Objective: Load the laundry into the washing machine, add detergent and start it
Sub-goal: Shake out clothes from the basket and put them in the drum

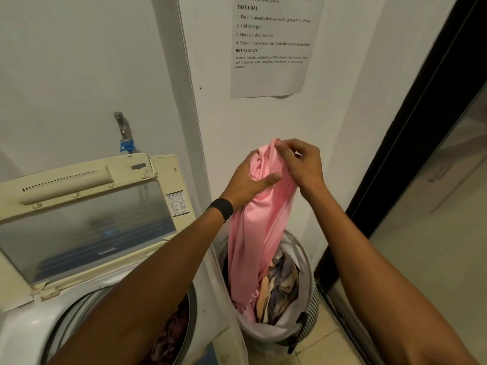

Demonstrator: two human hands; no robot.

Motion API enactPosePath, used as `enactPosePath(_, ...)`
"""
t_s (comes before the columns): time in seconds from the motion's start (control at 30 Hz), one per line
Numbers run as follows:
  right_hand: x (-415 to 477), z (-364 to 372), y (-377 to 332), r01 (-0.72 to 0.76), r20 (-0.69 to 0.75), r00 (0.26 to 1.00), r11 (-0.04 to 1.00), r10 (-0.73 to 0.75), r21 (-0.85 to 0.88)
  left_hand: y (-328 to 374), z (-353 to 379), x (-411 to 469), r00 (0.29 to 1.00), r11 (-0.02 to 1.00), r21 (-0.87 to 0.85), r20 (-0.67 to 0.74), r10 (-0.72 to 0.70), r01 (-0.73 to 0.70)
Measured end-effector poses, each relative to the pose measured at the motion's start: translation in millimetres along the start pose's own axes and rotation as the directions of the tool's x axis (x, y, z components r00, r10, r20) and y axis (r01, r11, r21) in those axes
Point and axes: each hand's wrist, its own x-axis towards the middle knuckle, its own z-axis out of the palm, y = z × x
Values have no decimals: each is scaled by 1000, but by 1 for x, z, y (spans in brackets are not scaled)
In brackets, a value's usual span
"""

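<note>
While it hangs, cloth [253,233] runs vertical

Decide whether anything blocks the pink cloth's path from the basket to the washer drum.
No barrier shows: the lid is raised, the drum open. The left hand and right hand hold the pink cloth, whose lower end hangs inside the basket; the left forearm crosses above the drum.

Both your bare forearms rise from the bottom corners of the frame and meet at its centre. Your left hand [247,181] grips the pink cloth [253,233] from the left, thumb laid across its front, a black band [221,208] on the wrist. Your right hand [303,164], just right and slightly higher, pinches the cloth's top with curled fingertips [280,146].
</note>
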Motion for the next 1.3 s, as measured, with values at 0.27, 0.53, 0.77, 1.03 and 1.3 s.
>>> enactPosePath(0.27, -47, 13, 49, -23, 164, 985, 990, 46, -138, 8, -4, 18, 938, 982, -172, -321, -129, 76)
enactPosePath(0.53, -89, -7, 117, -239, 149, 955, 963, 256, -126, -13, -26, 11, 912, 991, -92, -390, -127, 99)
enactPosePath(0.77, -24, -24, 16, -102, 79, 992, 993, 98, 52, -16, -17, -3, 985, 999, 3, -168, -45, 46)
enactPosePath(1.03, -21, 9, -4, -52, 3, 999, 999, 52, -14, -4, 16, 1, 996, 996, -3, -26, -84, 84)
enactPosePath(1.3, -100, 20, 101, -222, 239, 935, 959, 261, -179, -8, 1, 13, 962, 985, -74, -213, -169, 156)
